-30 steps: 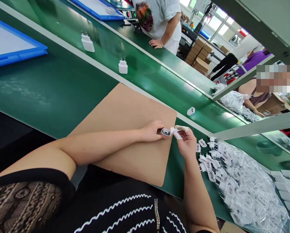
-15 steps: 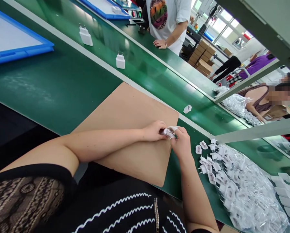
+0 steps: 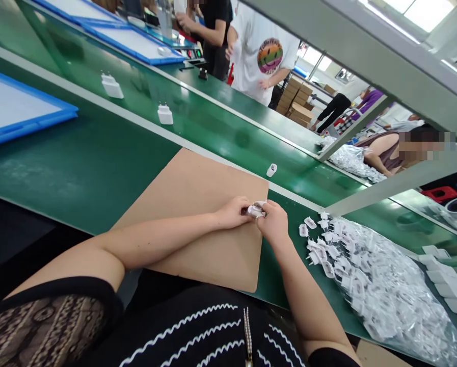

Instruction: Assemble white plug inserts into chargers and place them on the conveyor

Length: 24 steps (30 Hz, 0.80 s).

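My left hand [image 3: 234,212] is closed on a small white charger part [image 3: 256,209] above the brown cardboard sheet [image 3: 197,204]. My right hand [image 3: 275,222] meets it from the other side, its fingers closed around the same part, near the sheet's right edge. The fingers cover much of the part, so I cannot make out whether it is one piece or two. To the right lie several loose white plug parts [image 3: 320,250] with pins, beside a clear plastic bag [image 3: 388,280] full of similar white parts.
Two white plug chargers [image 3: 112,86] [image 3: 165,114] and a white housing [image 3: 271,170] stand on the green conveyor belt [image 3: 220,130]. A blue-rimmed tray [image 3: 22,114] lies at the left. White blocks [image 3: 446,280] line the far right. A metal post [image 3: 396,178] slants across the right; people stand opposite.
The view has shifted, and things on the belt appear further left. Both hands stay together on the white part. A person opposite has lifted a hand off the bench.
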Tool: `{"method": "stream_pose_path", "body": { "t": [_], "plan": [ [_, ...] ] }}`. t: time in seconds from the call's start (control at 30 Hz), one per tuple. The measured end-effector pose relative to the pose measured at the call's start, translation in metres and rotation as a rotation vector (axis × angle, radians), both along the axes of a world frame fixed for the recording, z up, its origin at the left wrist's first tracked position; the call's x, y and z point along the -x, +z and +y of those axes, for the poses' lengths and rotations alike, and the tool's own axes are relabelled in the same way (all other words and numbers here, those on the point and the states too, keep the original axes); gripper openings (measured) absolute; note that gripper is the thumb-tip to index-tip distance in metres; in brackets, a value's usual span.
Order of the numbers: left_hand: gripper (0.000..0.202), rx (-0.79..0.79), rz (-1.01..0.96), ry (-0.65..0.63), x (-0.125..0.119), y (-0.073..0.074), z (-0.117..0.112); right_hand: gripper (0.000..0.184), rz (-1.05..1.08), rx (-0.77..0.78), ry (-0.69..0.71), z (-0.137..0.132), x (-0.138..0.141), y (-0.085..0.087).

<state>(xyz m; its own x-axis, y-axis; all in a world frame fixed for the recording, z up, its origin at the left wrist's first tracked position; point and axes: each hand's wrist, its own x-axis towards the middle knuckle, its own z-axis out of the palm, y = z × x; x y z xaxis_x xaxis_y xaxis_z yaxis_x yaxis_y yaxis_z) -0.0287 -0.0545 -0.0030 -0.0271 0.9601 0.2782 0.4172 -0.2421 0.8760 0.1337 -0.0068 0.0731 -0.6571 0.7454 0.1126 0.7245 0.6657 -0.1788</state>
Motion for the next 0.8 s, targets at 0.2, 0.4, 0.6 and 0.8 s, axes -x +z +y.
{"method": "stream_pose_path", "body": {
  "t": [0.2,0.4,0.6,0.8],
  "plan": [
    [0.025,0.041,0.038,-0.019,-0.003,-0.001,0.003,0.042,0.267,0.195,-0.001,0.007,-0.009,-0.012],
    [0.046,0.142,-0.053,0.032,0.012,-0.002,0.028,0.057,0.356,0.084,-0.185,0.032,-0.073,-0.017],
    [0.036,0.118,0.133,0.44,0.07,0.019,0.099,0.047,-0.083,0.064,-0.651,0.055,-0.12,-0.02],
    [0.032,0.226,0.267,0.66,0.105,0.035,0.145,0.031,0.015,0.133,-0.64,0.062,-0.124,-0.025]
  ]
}}
